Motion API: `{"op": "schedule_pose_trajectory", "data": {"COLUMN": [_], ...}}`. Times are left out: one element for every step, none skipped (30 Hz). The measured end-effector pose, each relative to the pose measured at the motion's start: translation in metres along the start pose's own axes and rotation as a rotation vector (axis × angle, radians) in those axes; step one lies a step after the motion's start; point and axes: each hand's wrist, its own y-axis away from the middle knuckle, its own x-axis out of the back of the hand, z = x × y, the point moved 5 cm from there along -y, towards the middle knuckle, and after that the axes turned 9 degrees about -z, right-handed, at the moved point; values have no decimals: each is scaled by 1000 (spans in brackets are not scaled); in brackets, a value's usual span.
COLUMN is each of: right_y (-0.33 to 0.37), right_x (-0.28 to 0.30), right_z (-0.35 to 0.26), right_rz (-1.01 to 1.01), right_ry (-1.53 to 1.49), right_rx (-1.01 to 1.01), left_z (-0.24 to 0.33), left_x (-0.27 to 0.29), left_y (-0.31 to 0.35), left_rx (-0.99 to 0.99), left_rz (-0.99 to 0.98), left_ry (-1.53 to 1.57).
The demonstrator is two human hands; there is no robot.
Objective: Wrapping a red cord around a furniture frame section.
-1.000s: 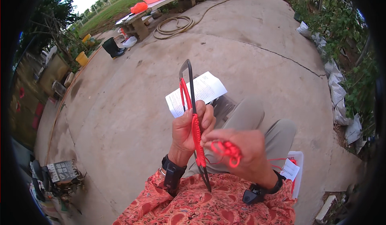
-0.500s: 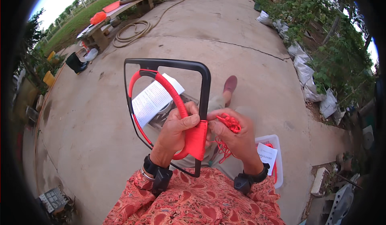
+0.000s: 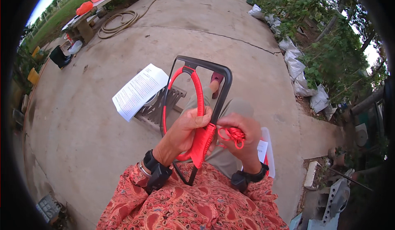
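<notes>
A black four-sided frame [image 3: 222,93] with rounded corners stands tilted in front of me. Inside it is a ring wrapped in red cord [image 3: 198,91], and a wide band of red cord wrapping [image 3: 203,141] joins the ring to the frame's right bar. My left hand [image 3: 187,128] is closed around the ring and frame by this band, thumb on top. Close beside the bar, my right hand [image 3: 243,128] is closed on a looped bundle of red cord [image 3: 234,135]. Some of its fingertips are hidden.
A printed paper sheet [image 3: 138,92] lies over a grey slatted stool [image 3: 175,96] ahead of me. By my right forearm is a translucent plastic box [image 3: 269,147] with paper and red material. A coiled hose [image 3: 119,24] lies far left; white sacks [image 3: 294,63] line the right edge.
The frame and ring have turned and tilted, shifting right in view with my left hand. My right hand stays close to the bar with the cord bundle. The whole view has shifted somewhat.
</notes>
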Motion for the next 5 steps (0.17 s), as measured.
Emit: {"op": "schedule_pose_trajectory", "data": {"right_y": [2,4,6,9,13], "right_x": [0,0,-1,-1,-3], "right_z": [-4,-7,-8,-9,-8], "right_rz": [1,4,2,22,42], "right_ry": [96,193,200,247,292], "right_rx": [9,19,18,46,75], "left_z": [-1,-2,-2,-2,-2], "left_x": [0,0,0,0,0], "left_y": [0,0,0,1,2], "left_rx": [5,5,13,21,10], "left_rz": [13,7,27,47,62], "left_ry": [24,28,19,10,11]}}
